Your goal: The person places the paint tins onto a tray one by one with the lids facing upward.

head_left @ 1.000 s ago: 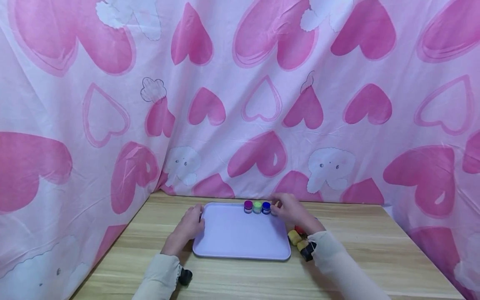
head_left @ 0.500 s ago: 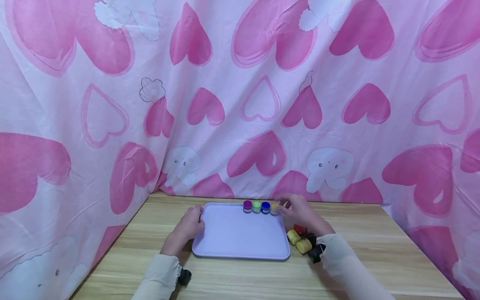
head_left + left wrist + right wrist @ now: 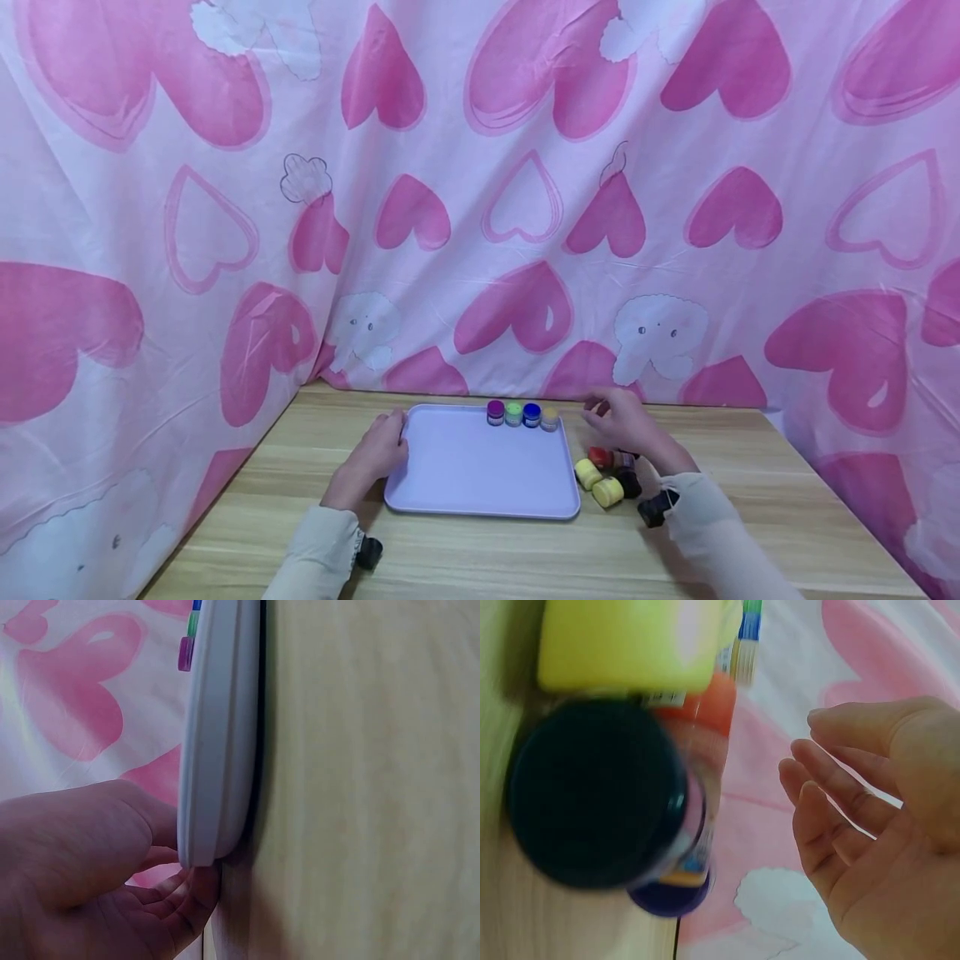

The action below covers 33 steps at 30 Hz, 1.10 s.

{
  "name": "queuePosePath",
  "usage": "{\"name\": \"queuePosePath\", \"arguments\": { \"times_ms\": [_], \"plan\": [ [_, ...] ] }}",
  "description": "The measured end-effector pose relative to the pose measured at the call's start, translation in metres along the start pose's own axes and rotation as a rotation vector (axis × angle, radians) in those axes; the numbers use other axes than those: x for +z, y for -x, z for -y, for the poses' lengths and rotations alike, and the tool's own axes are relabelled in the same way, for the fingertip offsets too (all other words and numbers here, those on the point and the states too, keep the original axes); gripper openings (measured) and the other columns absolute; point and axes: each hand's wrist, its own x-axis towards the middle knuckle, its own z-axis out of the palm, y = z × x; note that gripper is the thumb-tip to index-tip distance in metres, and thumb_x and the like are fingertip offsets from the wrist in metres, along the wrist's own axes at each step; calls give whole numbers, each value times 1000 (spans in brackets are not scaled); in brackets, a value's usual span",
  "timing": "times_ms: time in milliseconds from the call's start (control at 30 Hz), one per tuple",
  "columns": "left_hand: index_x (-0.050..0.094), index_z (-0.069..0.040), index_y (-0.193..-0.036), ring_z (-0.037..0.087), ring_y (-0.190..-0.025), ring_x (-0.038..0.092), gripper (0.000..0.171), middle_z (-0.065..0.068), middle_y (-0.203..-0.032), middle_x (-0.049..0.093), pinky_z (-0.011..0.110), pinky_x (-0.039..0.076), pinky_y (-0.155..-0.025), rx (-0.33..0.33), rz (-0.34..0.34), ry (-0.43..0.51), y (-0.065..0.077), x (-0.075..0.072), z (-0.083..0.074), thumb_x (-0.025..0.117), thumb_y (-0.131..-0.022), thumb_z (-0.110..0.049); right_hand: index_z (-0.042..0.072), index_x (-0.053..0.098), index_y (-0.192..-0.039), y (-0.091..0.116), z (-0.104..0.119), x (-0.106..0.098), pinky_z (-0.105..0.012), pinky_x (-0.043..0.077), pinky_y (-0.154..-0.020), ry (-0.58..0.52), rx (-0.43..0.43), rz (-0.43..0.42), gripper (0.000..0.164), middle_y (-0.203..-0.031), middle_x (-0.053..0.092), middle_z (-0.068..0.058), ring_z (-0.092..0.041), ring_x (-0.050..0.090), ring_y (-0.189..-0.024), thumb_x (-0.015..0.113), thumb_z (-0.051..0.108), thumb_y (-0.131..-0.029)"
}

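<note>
My left hand (image 3: 372, 457) grips the left rim of a lilac tray (image 3: 472, 475); in the left wrist view its fingers (image 3: 191, 907) curl round the tray's edge. Along the tray's far right side stand small lidded paint jars in a row: purple (image 3: 496, 412), green (image 3: 513, 414), blue (image 3: 532, 415) and tan (image 3: 550, 418). My right hand (image 3: 626, 421) is just right of the tray's far corner, over the table, fingers loosely bent and holding nothing. The right wrist view shows this hand (image 3: 885, 810) apart from the jars.
Beside the tray's right edge lies a loose cluster of jars: two yellow ones (image 3: 607, 492), a red-lidded one (image 3: 600, 457), a black-lidded one (image 3: 592, 795) and a dark purple-lidded one (image 3: 671, 898). A pink heart-patterned curtain (image 3: 412, 292) hangs behind the wooden table (image 3: 750, 500).
My right hand has let go of the tan jar at the row's right end and moved right, away from the tray. The left hand keeps its place on the rim.
</note>
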Motion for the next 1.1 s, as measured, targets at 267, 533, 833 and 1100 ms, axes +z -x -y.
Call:
{"name": "queuePosePath", "arguments": {
  "times_ms": [267,533,833,1100],
  "plan": [
    [58,11,-138,40,-127,64,39,29,-130,66,57,56,-113,1,-1,2,1,-3,-2,64,-101,1,8,77,-125,5,-15,-5,-34,64,-78,-12,33,5,24,-108,77,-7,-21,69,-96,74,10,-100],
    [57,9,-143,38,-128,64,42,28,-134,64,56,56,-114,-31,24,2,-1,-2,-3,64,-103,-3,3,75,-130,12,-32,-8,-34,64,-79,-24,96,29,31,-114,75,-10,-23,66,-99,75,12,-101],
    [57,10,-142,39,-127,65,42,29,-133,64,57,55,-114,-20,16,-7,1,-5,-4,63,-103,-2,2,73,-133,19,-45,-10,-32,62,-77,-25,160,68,35,-114,73,-11,-24,64,-98,75,18,-102],
    [62,9,-130,39,-113,67,35,26,-118,68,58,60,-103,75,-45,7,-11,12,19,66,-97,-3,0,71,-134,25,-55,-11,-34,64,-76,-31,189,97,37,-113,72,-13,-24,66,-95,72,22,-104]
  ]
}}
